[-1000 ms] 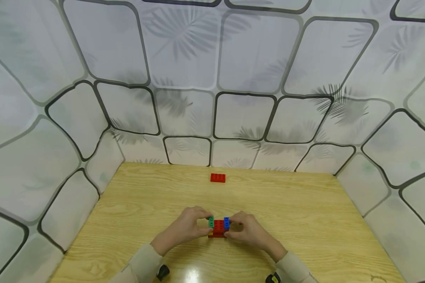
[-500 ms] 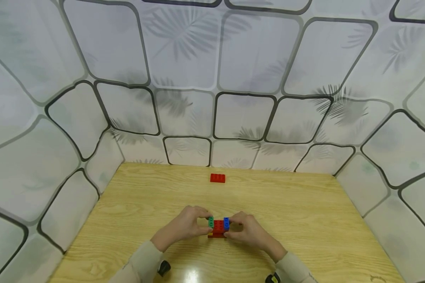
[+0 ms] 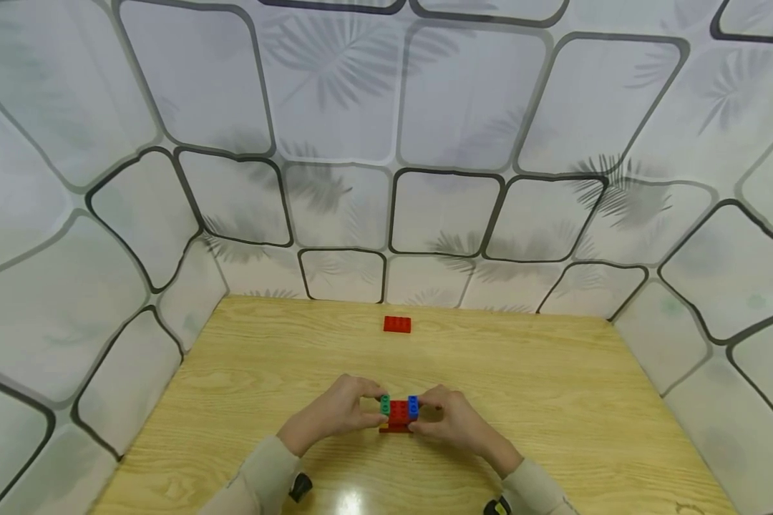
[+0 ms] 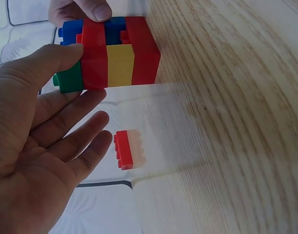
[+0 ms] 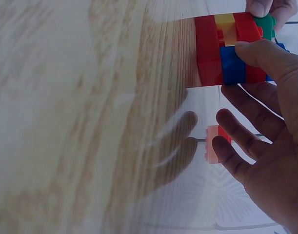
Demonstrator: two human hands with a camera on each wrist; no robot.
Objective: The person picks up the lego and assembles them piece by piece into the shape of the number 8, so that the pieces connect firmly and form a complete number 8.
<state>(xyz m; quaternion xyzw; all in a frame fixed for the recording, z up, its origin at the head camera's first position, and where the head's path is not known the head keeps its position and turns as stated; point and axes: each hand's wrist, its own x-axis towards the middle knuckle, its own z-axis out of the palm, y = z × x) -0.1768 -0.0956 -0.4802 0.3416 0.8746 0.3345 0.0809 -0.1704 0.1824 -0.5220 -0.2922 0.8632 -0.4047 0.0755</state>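
A small stack of toy building bricks stands on the table between both hands. Its bottom is a red brick (image 4: 146, 51), with a yellow brick (image 4: 120, 66) and a blue brick (image 5: 233, 66) above it. Another red brick (image 3: 399, 411) lies across those two. On top sit a green brick (image 3: 384, 405) at the left and a second blue brick (image 3: 413, 407) at the right. The left hand (image 3: 338, 411) pinches the stack's green end between thumb and fingers. Thumb and fingers of the right hand (image 3: 454, 422) grip the blue end. Fingertips cover parts of the bricks.
A loose red brick (image 3: 397, 325) lies near the back edge of the wooden table (image 3: 522, 365). Patterned white cloth walls (image 3: 444, 214) close off the back and both sides. Glare shows on the tabletop in front of the stack.
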